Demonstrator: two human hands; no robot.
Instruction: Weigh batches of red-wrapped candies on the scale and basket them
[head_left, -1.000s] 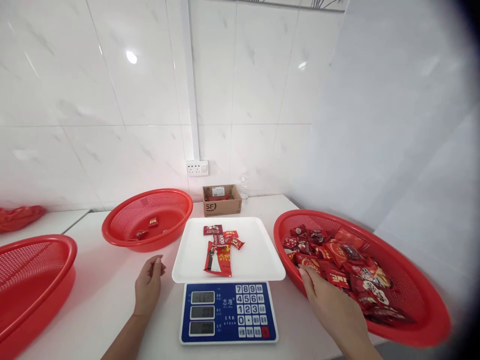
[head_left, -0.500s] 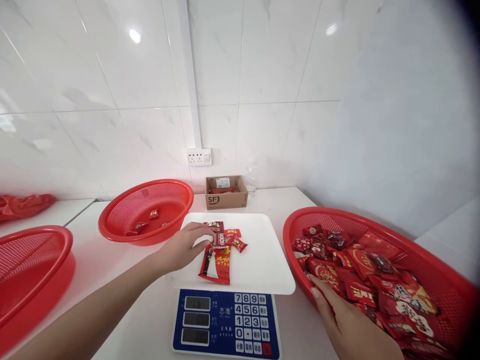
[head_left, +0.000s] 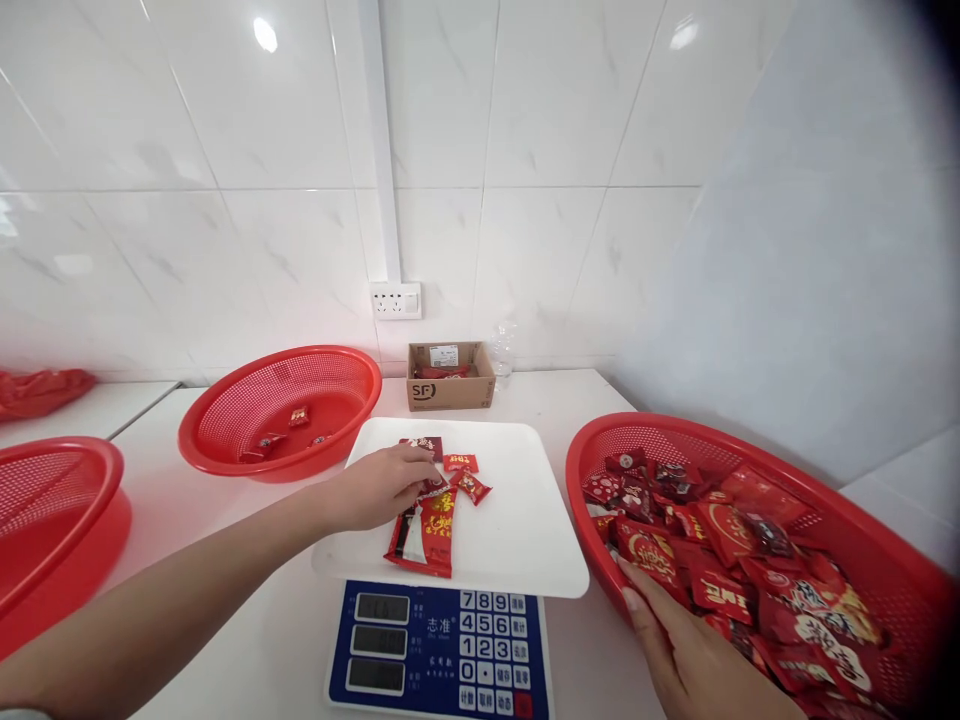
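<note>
My left hand [head_left: 386, 485] reaches over the white scale tray [head_left: 517, 545] and its fingers pinch a small red candy packet [head_left: 433, 487] in the little pile of red packets [head_left: 431, 520] there. My right hand [head_left: 694, 660] lies flat, fingers stretched, on the near rim of the red basket [head_left: 885, 570] at the right, which is heaped with red wrapped candies [head_left: 742, 570]. The blue electronic scale [head_left: 439, 650] with its keypad and displays sits under the tray.
A second red basket [head_left: 225, 455] with a few candies stands at the back left, a third red basket [head_left: 52, 520] at the far left. A small cardboard box [head_left: 450, 378] and a clear bottle [head_left: 502, 352] stand by the tiled wall, under a socket [head_left: 395, 300].
My left hand moved from the table beside the scale onto the tray and closed on a packet. The right hand stayed on the basket rim.
</note>
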